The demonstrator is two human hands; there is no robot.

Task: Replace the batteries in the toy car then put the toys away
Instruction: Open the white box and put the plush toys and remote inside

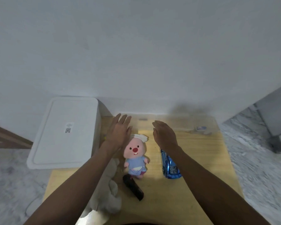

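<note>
A blue toy car (169, 166) lies on the small wooden table (201, 159), partly under my right forearm. A pink plush doll in a blue dress (135, 155) lies face up at the table's middle. A black oblong object (133, 186) lies just in front of the doll. A whitish plush toy (109, 192) lies under my left forearm. My left hand (118, 132) hovers with fingers straight above the doll's head. My right hand (165, 134) hovers to the right of the doll with fingers loosely bent. Neither hand holds anything.
A white lidded storage box (66, 133) stands left of the table on the floor. A clear plastic container (177, 123) sits along the table's far edge by the white wall, with a small item (201, 128) at its right end. Marbled floor surrounds the table.
</note>
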